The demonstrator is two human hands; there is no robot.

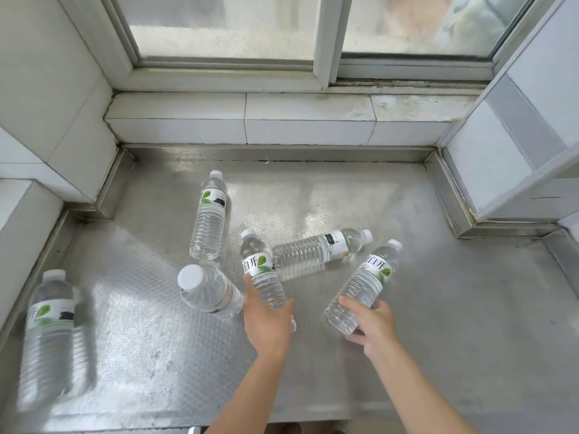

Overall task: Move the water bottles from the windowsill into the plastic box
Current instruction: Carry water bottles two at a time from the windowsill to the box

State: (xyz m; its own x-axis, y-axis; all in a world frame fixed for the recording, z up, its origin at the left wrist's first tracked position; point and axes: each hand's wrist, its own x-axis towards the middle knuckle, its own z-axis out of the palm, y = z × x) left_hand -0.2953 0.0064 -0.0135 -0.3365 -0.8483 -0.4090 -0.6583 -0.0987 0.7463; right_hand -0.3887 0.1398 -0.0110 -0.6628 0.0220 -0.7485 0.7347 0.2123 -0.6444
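Head view, looking down on a metal windowsill with a dimpled, scuffed steel surface and raised steel edging along the sides. Six water bottles in sight, none in any box; no plastic box visible anywhere in the frame. Blurred and hard to read: the bottle at lower left, smeared, label only partly legible. Partly covered: the middle bottle, its lower end behind the left hand, fingers curled round its base. Likewise the right-hand bottle, bottom end wrapped by the right hand, cap pointing to the upper right. Cannot tell whether either bottle is lifted clear or resting on the steel. Just left of the left hand, a bottle with its cap toward the camera, body foreshortened. Lying flat between the two held bottles, further up, a bottle on its side, cap to the right. Left of centre, an upper bottle, cap toward the window. Both forearms cut off by the lower edge. Beyond the steel, a white tiled step with dark grout lines, then a sliding window frame with hazy panes. White tiled walls at left and right.
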